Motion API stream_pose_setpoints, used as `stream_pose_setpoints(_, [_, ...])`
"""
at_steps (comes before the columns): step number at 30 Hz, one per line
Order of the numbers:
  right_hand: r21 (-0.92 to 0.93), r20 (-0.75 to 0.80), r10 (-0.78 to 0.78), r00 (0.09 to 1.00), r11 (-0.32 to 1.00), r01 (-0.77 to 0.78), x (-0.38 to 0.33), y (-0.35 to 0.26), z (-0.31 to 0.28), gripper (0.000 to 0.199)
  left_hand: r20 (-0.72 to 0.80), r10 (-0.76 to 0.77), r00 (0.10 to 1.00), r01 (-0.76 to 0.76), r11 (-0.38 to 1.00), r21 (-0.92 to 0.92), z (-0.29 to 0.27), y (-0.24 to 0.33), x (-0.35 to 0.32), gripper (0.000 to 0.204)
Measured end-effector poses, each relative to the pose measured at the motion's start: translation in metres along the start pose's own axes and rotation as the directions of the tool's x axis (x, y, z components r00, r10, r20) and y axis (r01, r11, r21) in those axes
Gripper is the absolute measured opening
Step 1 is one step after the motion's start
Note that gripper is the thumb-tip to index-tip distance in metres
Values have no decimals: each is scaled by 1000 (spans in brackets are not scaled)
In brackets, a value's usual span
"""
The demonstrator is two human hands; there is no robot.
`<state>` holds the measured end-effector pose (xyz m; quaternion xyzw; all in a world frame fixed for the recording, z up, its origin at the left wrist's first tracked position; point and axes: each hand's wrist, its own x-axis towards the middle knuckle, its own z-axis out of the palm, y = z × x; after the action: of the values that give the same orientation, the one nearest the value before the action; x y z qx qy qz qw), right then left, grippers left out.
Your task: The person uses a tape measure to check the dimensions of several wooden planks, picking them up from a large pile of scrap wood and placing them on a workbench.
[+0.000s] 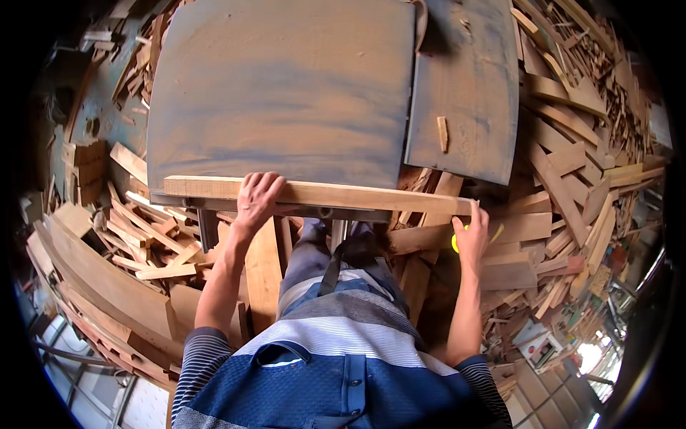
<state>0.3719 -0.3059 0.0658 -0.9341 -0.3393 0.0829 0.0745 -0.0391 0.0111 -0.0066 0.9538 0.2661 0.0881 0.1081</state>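
A long, narrow wooden strip [343, 194] lies along the near edge of a large metal machine table [286, 93], its right end reaching out past the table's front plate. My left hand [259, 201] is closed over the strip left of its middle, fingers on top. At the strip's right end is my right hand [473, 232], its fingertips touching that end. Within the same hand sits a bright yellow tape measure [455, 243], mostly hidden by the palm, with a bit of yellow showing beyond the hand.
A small wood offcut [443, 134] rests on the table's right plate [464, 93], past a narrow gap. Offcuts [153, 236] are heaped on the left, near long curved boards [107, 272]. More scrap boards [557, 164] pile up on the right. A plank [263, 272] lies beside my legs.
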Motion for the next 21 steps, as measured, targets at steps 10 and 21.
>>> stream_pose_setpoints(10, [-57, 94, -321, 942, 943, 327, 142, 20, -10, 58, 81, -80, 994, 79, 997, 23, -2, -37, 108, 66])
stream_pose_setpoints(21, [-56, -5, -420, 907, 906, 419, 315, -22, -11, 52, -18, -32, 999, 33, 999, 41, 12, -118, 271, 64])
